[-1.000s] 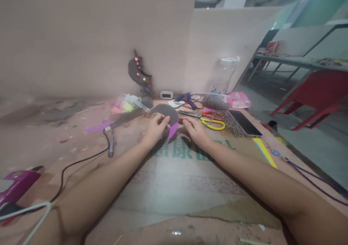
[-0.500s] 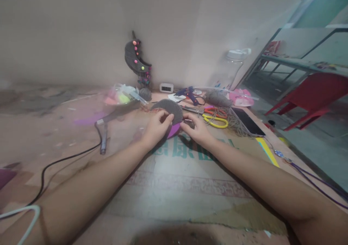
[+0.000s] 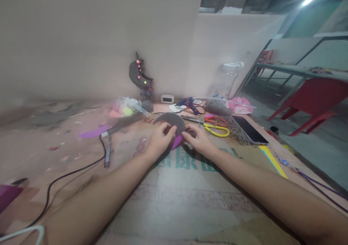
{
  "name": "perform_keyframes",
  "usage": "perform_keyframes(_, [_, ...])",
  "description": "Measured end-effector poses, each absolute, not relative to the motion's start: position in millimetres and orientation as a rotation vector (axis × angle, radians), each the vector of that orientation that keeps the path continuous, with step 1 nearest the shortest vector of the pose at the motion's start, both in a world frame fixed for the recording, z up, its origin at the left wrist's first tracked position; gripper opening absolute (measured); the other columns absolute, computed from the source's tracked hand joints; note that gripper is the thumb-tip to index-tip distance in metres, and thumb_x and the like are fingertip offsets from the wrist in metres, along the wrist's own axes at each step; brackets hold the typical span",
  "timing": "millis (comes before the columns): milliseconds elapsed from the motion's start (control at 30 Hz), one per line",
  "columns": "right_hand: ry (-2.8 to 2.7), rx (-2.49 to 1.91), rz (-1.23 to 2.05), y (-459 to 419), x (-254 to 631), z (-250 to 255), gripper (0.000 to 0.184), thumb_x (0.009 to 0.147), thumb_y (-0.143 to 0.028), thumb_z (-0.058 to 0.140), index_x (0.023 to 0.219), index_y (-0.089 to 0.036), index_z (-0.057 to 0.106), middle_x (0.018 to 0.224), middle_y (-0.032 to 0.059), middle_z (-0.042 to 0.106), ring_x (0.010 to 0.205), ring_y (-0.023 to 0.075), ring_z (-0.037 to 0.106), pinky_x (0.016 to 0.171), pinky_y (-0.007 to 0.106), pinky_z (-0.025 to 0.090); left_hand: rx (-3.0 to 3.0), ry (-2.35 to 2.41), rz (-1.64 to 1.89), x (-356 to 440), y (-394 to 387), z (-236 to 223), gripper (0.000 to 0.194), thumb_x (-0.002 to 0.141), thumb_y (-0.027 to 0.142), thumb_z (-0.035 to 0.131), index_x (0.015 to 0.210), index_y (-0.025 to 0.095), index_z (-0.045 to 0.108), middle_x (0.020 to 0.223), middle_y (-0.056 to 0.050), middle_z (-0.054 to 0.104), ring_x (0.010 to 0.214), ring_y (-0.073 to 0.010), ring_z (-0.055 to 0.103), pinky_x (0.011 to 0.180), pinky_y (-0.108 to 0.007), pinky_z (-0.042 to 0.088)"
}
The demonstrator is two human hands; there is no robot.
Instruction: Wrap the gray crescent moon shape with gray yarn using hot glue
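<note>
My left hand (image 3: 160,140) and my right hand (image 3: 198,139) meet over a crescent-shaped piece (image 3: 171,120), grey with wound yarn on top and purple at its lower edge (image 3: 177,142). Both hands pinch it from either side, the left thumb and fingers on its left part, the right fingers on its right end. The piece is held just above a flattened cardboard sheet (image 3: 187,187) with green printed characters.
Right of the hands lie yellow-handled scissors (image 3: 217,129), orange pliers, grey twine (image 3: 217,108), a phone (image 3: 249,129) and a blue glue gun (image 3: 189,103). A finished crescent with beads (image 3: 138,74) leans on the wall. A black cable (image 3: 76,169) crosses the left. Red chair (image 3: 312,100) stands at the right.
The camera tilted down and back up. Both hands stayed on the crescent, the right fingers closing in on its right end.
</note>
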State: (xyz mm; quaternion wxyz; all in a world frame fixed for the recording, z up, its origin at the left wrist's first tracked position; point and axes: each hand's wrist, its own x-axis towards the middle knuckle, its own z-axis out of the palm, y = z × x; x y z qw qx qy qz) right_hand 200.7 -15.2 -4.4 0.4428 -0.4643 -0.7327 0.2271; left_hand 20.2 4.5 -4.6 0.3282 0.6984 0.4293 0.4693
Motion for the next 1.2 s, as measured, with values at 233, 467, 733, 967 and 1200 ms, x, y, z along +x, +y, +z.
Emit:
perform_keyframes(233, [-1.672,-1.039,0.668,-16,202,-3,0.032,0.092,-0.042,0.053,0.114,-0.021,0.063,0.110,0.0078,0.070,0.099,0.0227,0.065,0.089,0.037,0.050,1.664,1.090,1.238,20,6,-3,0.027,0.088,0.041,0.056,0.071,0.020,0.053,0.066,0.002,0.058,0.065,-0.0145,0.055,0.065,-0.027,0.040])
perform_keyframes(467, [-1.480,-1.178,0.579,-8,209,-4,0.026,0.092,-0.036,0.051,0.098,-0.019,0.070,0.078,0.0032,0.072,0.079,0.0200,0.066,0.080,0.035,0.050,1.690,1.100,1.231,19,11,-7,0.028,0.088,0.041,0.055,0.069,0.020,0.052,0.062,0.003,0.056,0.064,-0.0142,0.053,0.064,-0.026,0.039])
perform_keyframes(733, [-1.505,-1.254,0.559,-11,205,-2,0.016,0.085,-0.034,0.060,0.083,-0.020,0.066,0.075,0.0000,0.070,0.071,0.0171,0.063,0.073,0.032,0.051,1.696,1.114,1.250,18,14,-10,0.029,0.087,0.043,0.056,0.070,0.020,0.052,0.062,0.003,0.056,0.061,-0.0142,0.052,0.061,-0.027,0.038])
perform_keyframes(967, [-1.594,-1.205,0.589,-9,205,2,0.027,0.091,-0.038,0.053,0.095,-0.018,0.070,0.098,0.0067,0.074,0.093,0.0201,0.067,0.086,0.035,0.051,1.700,1.109,1.253,17,16,-13,0.028,0.088,0.044,0.056,0.073,0.020,0.055,0.062,0.001,0.059,0.063,-0.0153,0.056,0.062,-0.027,0.042])
perform_keyframes(1200, [-1.821,-1.136,0.499,-6,200,-10,0.032,0.083,-0.034,0.065,0.110,-0.016,0.069,0.111,0.0112,0.072,0.104,0.0245,0.065,0.095,0.041,0.048,1.720,1.092,1.255,18,14,-11,0.028,0.088,0.044,0.057,0.073,0.020,0.055,0.065,0.001,0.061,0.066,-0.0153,0.058,0.065,-0.026,0.044])
